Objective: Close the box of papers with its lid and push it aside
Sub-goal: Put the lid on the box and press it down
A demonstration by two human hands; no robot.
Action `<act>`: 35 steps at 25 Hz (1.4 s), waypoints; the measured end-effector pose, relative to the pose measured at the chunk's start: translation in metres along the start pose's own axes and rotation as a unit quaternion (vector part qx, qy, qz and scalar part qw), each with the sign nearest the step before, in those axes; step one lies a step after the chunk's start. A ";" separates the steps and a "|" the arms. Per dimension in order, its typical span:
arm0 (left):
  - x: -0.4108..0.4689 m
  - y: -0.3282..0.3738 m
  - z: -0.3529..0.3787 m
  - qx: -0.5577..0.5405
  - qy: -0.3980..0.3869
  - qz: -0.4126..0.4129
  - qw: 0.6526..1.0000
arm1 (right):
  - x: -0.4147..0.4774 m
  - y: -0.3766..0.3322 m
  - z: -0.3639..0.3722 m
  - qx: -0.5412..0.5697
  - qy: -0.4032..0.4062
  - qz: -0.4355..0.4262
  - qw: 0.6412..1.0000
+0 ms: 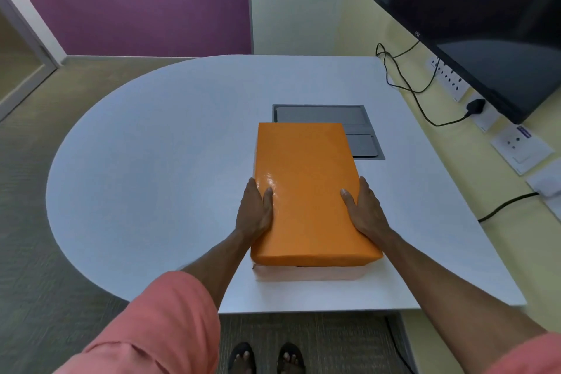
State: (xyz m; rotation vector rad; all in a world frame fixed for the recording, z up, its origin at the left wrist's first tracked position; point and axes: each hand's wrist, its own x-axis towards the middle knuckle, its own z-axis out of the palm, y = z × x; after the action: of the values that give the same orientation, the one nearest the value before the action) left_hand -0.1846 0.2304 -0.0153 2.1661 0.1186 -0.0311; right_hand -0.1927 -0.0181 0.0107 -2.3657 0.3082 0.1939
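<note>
An orange lid (306,191) covers the box (306,273), whose pale lower wall shows below the lid's near edge. The box stands on a white table (167,161), right of centre and close to the near edge. My left hand (253,209) grips the lid's left side with the thumb on top. My right hand (365,211) grips the lid's right side the same way. The papers inside are hidden by the lid.
A grey recessed cable hatch (321,114) lies in the table just behind the box. A black monitor (485,18) hangs on the wall at the right, with cables (409,88) and wall sockets (449,79) below it. The table's rounded end extends to the left.
</note>
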 end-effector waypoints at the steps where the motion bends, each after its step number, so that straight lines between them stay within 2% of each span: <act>1: -0.001 -0.002 0.001 0.002 0.002 0.004 1.000 | -0.001 0.002 0.002 -0.010 0.005 -0.003 1.000; 9: -0.002 -0.015 0.010 0.020 0.031 0.014 0.999 | -0.001 0.012 0.019 -0.040 0.045 -0.015 0.998; 16: -0.003 -0.018 0.010 0.002 0.034 0.025 0.999 | -0.001 0.012 0.020 -0.047 0.049 -0.013 0.998; 19: 0.005 -0.015 0.004 0.024 0.007 0.013 1.000 | 0.001 0.011 0.016 -0.063 0.064 -0.018 0.996; 22: 0.022 0.000 -0.006 0.051 -0.004 0.034 0.998 | 0.014 -0.004 0.007 -0.119 0.074 -0.059 0.988; 27: 0.069 0.040 -0.006 0.225 -0.073 0.073 0.969 | 0.059 -0.049 0.002 -0.221 0.027 -0.126 0.967; 32: 0.103 0.061 0.000 0.296 -0.157 0.069 0.940 | 0.097 -0.076 0.011 -0.274 -0.039 -0.100 0.956; 35: 0.114 0.060 0.003 0.315 -0.180 0.053 0.931 | 0.108 -0.077 0.017 -0.302 -0.065 -0.095 0.946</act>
State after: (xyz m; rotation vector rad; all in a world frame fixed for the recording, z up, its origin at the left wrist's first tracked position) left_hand -0.0651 0.2024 0.0251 2.7582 -0.2544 -0.4585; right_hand -0.0691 0.0302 0.0245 -2.9479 -0.0615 0.3951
